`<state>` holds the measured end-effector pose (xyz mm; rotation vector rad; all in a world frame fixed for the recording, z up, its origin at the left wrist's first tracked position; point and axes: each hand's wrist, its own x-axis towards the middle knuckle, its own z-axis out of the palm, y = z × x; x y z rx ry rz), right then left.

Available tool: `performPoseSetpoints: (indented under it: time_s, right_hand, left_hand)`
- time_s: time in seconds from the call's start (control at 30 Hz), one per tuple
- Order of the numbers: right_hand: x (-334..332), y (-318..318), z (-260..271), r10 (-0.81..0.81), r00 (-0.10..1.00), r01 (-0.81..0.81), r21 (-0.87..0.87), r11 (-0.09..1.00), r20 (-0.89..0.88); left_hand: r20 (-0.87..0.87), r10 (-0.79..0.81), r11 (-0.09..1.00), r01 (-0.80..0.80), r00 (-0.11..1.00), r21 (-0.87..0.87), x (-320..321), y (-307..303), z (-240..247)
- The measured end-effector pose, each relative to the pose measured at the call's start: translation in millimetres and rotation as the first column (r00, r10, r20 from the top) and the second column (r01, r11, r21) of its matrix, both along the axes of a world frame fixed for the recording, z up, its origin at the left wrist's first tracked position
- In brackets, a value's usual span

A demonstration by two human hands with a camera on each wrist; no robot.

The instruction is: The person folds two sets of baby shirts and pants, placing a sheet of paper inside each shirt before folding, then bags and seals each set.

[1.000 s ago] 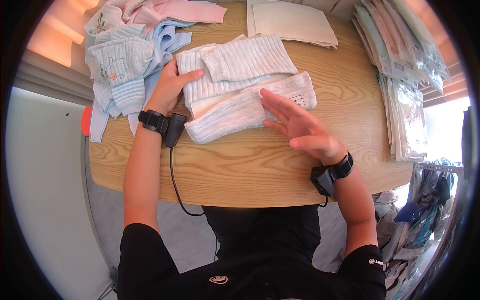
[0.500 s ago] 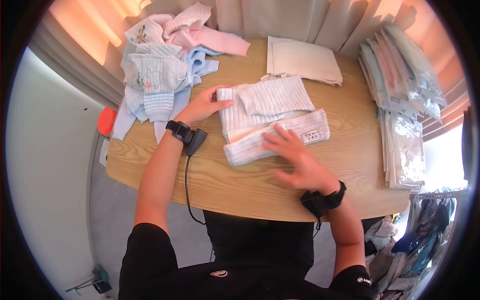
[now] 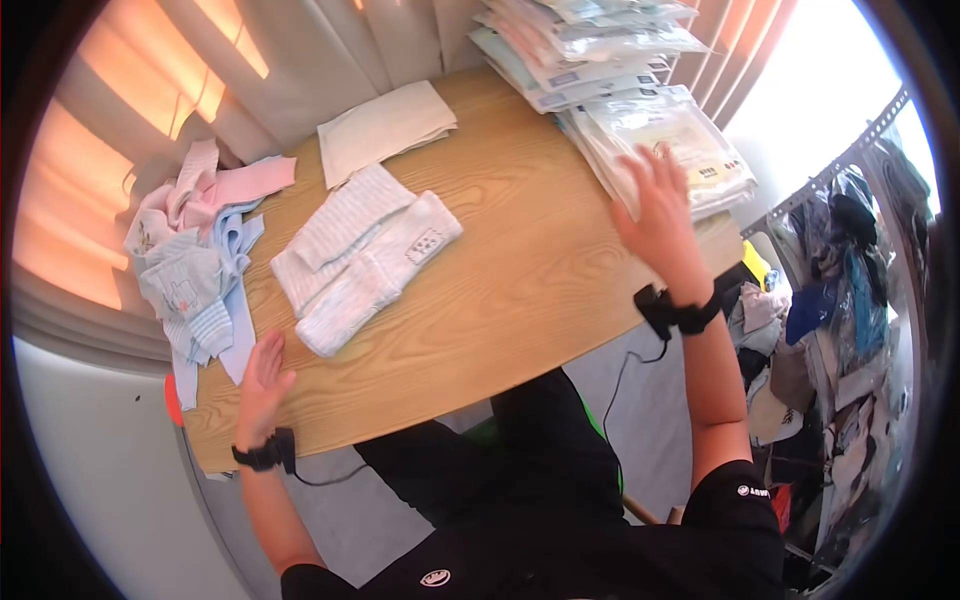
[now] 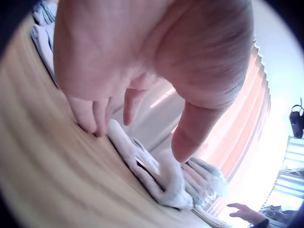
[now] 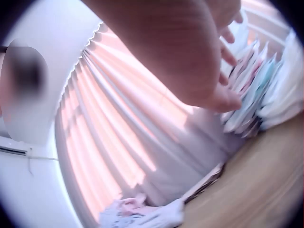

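Note:
A folded pale striped knit garment with a small printed patch lies on the wooden table, and neither hand is on it. My left hand is near the table's left front edge, fingers extended, close to the garment's near corner. In the left wrist view, its fingers hang over the table and hold nothing. On the other side, my right hand has its fingers spread and overlaps the front of a stack of clear-bagged garments. The right wrist view shows those bags beyond the fingertips.
A loose pile of pink, blue and grey clothes sits at the left of the table. Flat cream sheets lie at the back by the curtain. A rack of bagged clothes stands to the right, beyond the table edge.
My left hand has let go of the folded garment and drawn back toward the front left. My right hand has moved right, from the garment to the bagged stack. The head view has turned right.

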<state>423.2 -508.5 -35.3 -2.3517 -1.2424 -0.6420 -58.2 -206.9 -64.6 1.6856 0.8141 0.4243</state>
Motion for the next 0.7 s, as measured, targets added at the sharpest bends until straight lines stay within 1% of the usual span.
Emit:
performPoseSetpoints:
  time_s: [0.03, 0.07, 0.1, 0.17, 0.27, 0.37, 0.4, 0.47, 0.5, 0.6, 0.67, 0.7]
  right_hand:
    - [20.3, -13.9, -16.2, -0.191, 0.980, 0.195, -0.063, 0.979, 0.052]
    - [35.0, -25.1, -28.6, -0.368, 0.923, 0.380, -0.115, 0.918, 0.115]
    - [43.3, -33.4, -30.5, -0.362, 0.932, 0.355, -0.151, 0.922, -0.020]
    - [54.7, -43.9, -31.9, -0.334, 0.900, 0.280, -0.213, 0.936, -0.282]
    - [62.7, -47.0, -46.6, -0.302, 0.933, 0.262, -0.204, 0.943, -0.196]
    - [64.4, -55.3, -28.0, -0.217, 0.949, 0.155, -0.263, 0.952, -0.229]
    - [61.2, -59.0, -24.0, -0.177, 0.967, 0.137, -0.211, 0.968, -0.185]
    - [51.0, -68.7, -14.0, -0.107, 0.990, 0.098, -0.099, 0.990, -0.093]
    - [45.5, -75.1, -3.5, -0.103, 0.984, 0.090, -0.095, 0.991, -0.143]
    - [9.8, -92.5, 16.1, -0.038, 0.990, 0.057, 0.138, 0.989, -0.137]
    - [-37.3, -99.3, 36.7, 0.086, 0.978, -0.034, 0.256, 0.966, -0.192]
    - [-58.3, -101.9, 39.0, 0.186, 0.973, -0.142, 0.279, 0.950, -0.138]
  left_hand:
    - [-0.005, -0.013, 0.999, 0.014, 1.000, 0.039, -2.4, -14.7, -1.3]
    - [-0.011, -0.023, 0.997, 0.024, 1.000, 0.077, -3.4, -25.6, -0.8]
    - [-0.025, -0.013, 0.997, 0.015, 1.000, 0.076, -2.7, -34.0, -0.7]
    - [0.000, 0.030, 0.992, -0.030, 1.000, 0.119, 1.0, -44.1, -5.1]
    - [0.009, 0.098, 0.983, -0.098, 0.995, 0.152, 9.3, -54.1, -11.0]
    - [0.056, 0.176, 0.974, -0.182, 0.983, 0.132, 21.3, -70.5, -4.4]
    - [0.077, 0.201, 0.971, -0.209, 0.977, 0.118, 25.6, -79.9, -2.0]
    - [0.081, 0.272, 0.944, -0.282, 0.959, 0.171, 29.5, -96.0, 1.3]
    - [0.089, 0.304, 0.927, -0.316, 0.948, 0.200, 32.6, -103.5, 3.4]
    - [0.121, 0.267, 0.854, -0.293, 0.956, 0.430, 45.2, -135.3, 9.1]
    - [0.151, 0.229, 0.932, -0.261, 0.962, 0.250, 55.5, -157.4, 22.7]
    - [0.173, 0.213, 0.958, -0.241, 0.962, 0.157, 61.4, -166.5, 27.6]
